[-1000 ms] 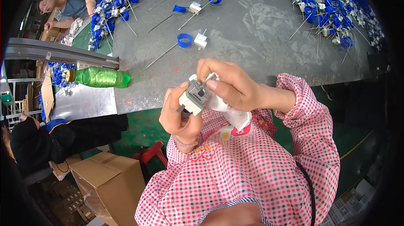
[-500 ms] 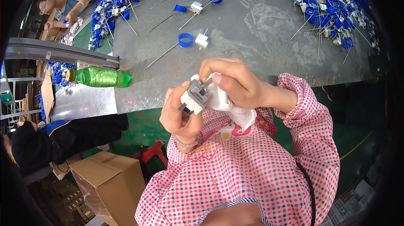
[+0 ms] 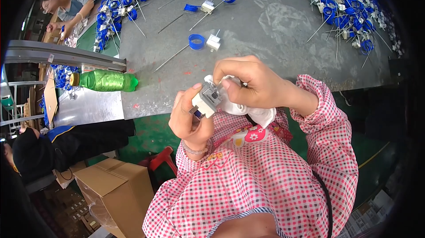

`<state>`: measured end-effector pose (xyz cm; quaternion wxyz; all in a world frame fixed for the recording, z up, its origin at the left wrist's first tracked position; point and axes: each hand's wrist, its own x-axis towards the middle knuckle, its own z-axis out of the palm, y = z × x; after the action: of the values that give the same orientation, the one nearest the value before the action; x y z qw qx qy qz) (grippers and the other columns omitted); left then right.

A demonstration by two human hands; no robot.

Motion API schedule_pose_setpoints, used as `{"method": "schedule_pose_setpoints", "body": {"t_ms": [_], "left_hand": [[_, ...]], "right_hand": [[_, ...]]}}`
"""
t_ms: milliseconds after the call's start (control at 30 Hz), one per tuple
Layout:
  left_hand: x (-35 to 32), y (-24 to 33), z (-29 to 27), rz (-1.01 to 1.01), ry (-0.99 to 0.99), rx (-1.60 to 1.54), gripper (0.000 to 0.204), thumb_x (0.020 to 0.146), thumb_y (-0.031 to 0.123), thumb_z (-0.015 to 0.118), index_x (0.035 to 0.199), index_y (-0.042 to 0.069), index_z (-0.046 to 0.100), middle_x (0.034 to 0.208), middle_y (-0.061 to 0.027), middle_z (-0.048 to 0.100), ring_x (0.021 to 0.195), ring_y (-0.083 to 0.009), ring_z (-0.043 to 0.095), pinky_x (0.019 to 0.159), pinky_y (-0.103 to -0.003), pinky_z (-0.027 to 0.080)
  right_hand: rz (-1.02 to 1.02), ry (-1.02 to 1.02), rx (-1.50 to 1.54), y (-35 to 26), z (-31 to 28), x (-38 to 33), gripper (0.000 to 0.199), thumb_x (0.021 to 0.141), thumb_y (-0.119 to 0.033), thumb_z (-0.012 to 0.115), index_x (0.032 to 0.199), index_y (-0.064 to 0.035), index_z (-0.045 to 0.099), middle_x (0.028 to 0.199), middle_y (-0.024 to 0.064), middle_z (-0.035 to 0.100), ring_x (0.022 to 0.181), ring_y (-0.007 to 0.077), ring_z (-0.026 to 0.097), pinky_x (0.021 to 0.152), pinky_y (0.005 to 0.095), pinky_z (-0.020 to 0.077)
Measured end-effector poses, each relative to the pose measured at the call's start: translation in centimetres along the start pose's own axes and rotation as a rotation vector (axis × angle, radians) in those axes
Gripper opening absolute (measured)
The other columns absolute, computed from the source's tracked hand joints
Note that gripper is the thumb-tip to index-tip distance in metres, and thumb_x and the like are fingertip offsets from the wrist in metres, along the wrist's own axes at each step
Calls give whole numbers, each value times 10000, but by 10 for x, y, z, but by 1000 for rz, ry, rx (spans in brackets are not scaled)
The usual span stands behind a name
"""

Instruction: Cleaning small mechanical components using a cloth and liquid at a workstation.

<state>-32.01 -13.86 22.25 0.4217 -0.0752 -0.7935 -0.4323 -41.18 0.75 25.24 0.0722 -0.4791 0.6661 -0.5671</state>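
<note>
My left hand (image 3: 188, 125) grips a small white-and-grey thermostat body (image 3: 204, 105), thumb on its top edge and fingers curled beneath. A bit of blue shows under the body; the rest is hidden by my fingers. From the right, my right hand (image 3: 254, 85) pinches a white cloth (image 3: 262, 116) at the thermostat's grey metal face. The cloth's loose end hangs below that hand. On the grey table beyond lies a thermostat (image 3: 213, 42) with a blue coiled tube (image 3: 196, 42) and a thin metal rod.
Two more coiled thermostats (image 3: 207, 6) lie farther off. Heaps of them cover the far left (image 3: 126, 1) and far right (image 3: 343, 10). A green bottle (image 3: 108, 81) lies on its side at left. Below are a cardboard box (image 3: 115, 185) and red stool (image 3: 161, 160). A co-worker (image 3: 73, 5) sits far left.
My right hand, with the cloth, has shifted slightly at the thermostat's grey face, and the cloth's hanging end has swung right. My left hand's hold is nearly the same. The co-worker's arm has moved.
</note>
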Motion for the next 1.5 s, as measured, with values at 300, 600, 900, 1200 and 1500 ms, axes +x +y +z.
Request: {"method": "schedule_pose_setpoints", "body": {"t_ms": [300,600,900,1200,1500], "left_hand": [[-1,-1,1,3,-3,12,419,528,-83,552,942,-48,604,691,-99,579,554,-173,488,517,-233,392],[-1,-1,2,5,4,-13,416,532,-80,551,943,-48,604,687,-97,573,553,-168,485,513,-230,386],[-1,-1,1,-2,6,-5,419,537,-75,559,952,-46,606,685,-89,570,556,-160,482,512,-225,383],[2,-3,-3,-37,-5,49,393,588,-52,603,980,-39,601,672,-78,562,538,-145,466,489,-220,369],[-2,-5,8,-113,-103,12,377,587,-35,600,964,-34,611,693,-90,590,568,-194,525,540,-258,423]], "right_hand": [[-27,22,14,2,2,0,121,792,-88,448,817,6,520,718,106,524,630,245,531,572,324,408],[-2,-1,29,1,0,-2,108,780,-63,444,821,5,518,718,106,519,628,253,520,575,334,406],[22,-29,31,2,-1,-2,109,784,-78,461,831,1,520,741,115,524,648,260,529,578,332,409],[331,196,459,13,-16,-6,202,872,-104,438,920,28,584,813,26,592,722,101,545,660,222,434],[161,545,334,-13,-41,14,275,869,-109,427,1036,56,571,991,108,612,811,101,591,703,228,468]]}}
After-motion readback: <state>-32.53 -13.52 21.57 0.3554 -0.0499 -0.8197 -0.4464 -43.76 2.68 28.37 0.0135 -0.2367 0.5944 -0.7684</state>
